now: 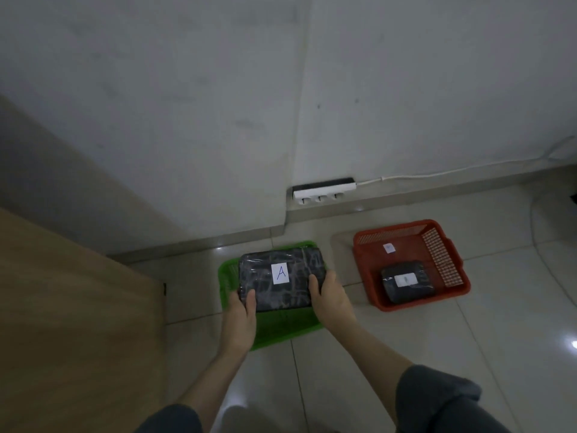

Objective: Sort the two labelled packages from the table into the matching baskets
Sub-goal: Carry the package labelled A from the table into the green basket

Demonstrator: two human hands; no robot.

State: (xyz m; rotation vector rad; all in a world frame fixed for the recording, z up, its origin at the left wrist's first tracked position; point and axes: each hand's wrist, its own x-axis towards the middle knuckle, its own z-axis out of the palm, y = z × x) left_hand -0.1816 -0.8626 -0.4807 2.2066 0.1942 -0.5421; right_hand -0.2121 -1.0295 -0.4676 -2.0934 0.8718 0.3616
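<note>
So down by our feet it's just pale floor tile, with the wooden bench off to our left and nothing visible on the part we can see. Our left hand and right hand are both clamped on the near corners of the dark wrapped package, the one with the "A" label facing up. It's sitting right over the green basket, though we can't tell if it's touching the bottom or a bit above it.

Off to the right, well apart, the red basket already has the smaller package in it, label too blurry to read.

So we'd call this the last step. Next move just needs us to set it flat and let go. Power strip is back by the wall.
</note>
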